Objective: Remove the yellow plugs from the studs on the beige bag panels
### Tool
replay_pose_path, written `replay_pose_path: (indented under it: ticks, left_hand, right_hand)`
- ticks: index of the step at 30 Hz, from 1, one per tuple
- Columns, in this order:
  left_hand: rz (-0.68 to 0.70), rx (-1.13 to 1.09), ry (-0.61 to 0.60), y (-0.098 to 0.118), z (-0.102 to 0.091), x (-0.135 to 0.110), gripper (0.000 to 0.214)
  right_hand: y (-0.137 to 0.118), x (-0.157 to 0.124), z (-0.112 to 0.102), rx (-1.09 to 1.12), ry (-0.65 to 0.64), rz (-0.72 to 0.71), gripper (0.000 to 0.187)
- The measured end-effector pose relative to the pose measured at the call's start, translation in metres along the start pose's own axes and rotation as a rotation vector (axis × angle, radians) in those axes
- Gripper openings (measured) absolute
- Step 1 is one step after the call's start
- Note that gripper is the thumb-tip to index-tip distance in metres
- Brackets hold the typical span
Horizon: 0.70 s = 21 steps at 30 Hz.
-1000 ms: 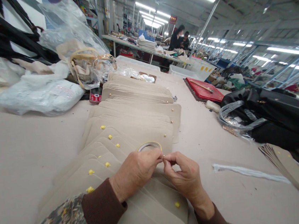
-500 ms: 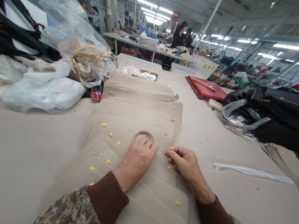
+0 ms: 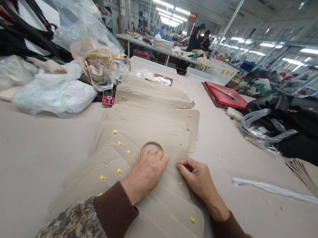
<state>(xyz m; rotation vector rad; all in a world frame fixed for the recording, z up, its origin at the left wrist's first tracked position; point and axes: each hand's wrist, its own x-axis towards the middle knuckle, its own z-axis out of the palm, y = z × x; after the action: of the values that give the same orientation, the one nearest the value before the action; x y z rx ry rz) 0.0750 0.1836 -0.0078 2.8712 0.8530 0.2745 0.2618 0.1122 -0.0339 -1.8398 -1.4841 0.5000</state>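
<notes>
Beige panels (image 3: 157, 130) overlap in a long fan down the surface (image 3: 228, 210).
They look flat and smooth with rounded corners, some bearing yellow tabs (image 3: 192, 219), others small shiny studs (image 3: 181, 144) near the right edge. The left hand (image 3: 146, 173) curls its fingers over the near rim of a tape roll (image 3: 150, 142) lying on them, grip unclear; the right hand (image 3: 196, 175) has its fingers pinched closed at a panel's edge, anything between them hidden.

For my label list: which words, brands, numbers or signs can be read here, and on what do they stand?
No text is readable.
Plastic package: faint print, too blurred.
Small red item: white markings, too small.
Red overhead sign: too small.
White crate: yellow marks, too blurred.
</notes>
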Motion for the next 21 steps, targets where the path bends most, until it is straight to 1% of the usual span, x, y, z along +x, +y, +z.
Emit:
replay_pose_path:
  ticks: [3, 4, 7, 8, 9, 12, 16, 18, 21]
  left_hand:
    - [-0.006, 0.001, 0.005, -0.002, 0.003, 0.001, 0.014]
    - [-0.007, 0.000, 0.015, -0.002, 0.004, 0.001, 0.014]
    - [-0.004, -0.007, 0.039, -0.004, 0.006, 0.000, 0.014]
    - [-0.003, -0.008, 0.042, -0.005, 0.007, 0.000, 0.014]
    - [-0.002, -0.010, 0.043, -0.005, 0.007, -0.001, 0.014]
    - [0.001, -0.019, 0.052, -0.005, 0.006, -0.001, 0.014]
    - [0.006, -0.030, 0.050, -0.004, 0.005, 0.000, 0.015]
    - [0.010, -0.031, 0.053, -0.004, 0.005, 0.001, 0.015]
    - [0.033, -0.031, 0.090, -0.006, 0.004, 0.002, 0.016]
  right_hand:
    - [-0.001, 0.000, 0.003, -0.047, 0.023, -0.029, 0.016]
    - [0.000, 0.000, 0.003, -0.060, 0.037, -0.021, 0.014]
    - [0.003, -0.004, 0.003, -0.093, 0.110, 0.004, 0.017]
    - [0.004, -0.006, 0.002, -0.099, 0.119, -0.003, 0.015]
    - [0.005, -0.008, 0.002, -0.102, 0.117, -0.021, 0.013]
    - [0.006, -0.014, 0.001, -0.110, 0.089, -0.105, 0.016]
    - [0.006, -0.014, 0.006, -0.181, 0.136, -0.194, 0.018]
    - [0.006, -0.010, 0.009, -0.210, 0.152, -0.207, 0.020]
    - [0.003, -0.005, 0.011, -0.212, 0.155, -0.185, 0.022]
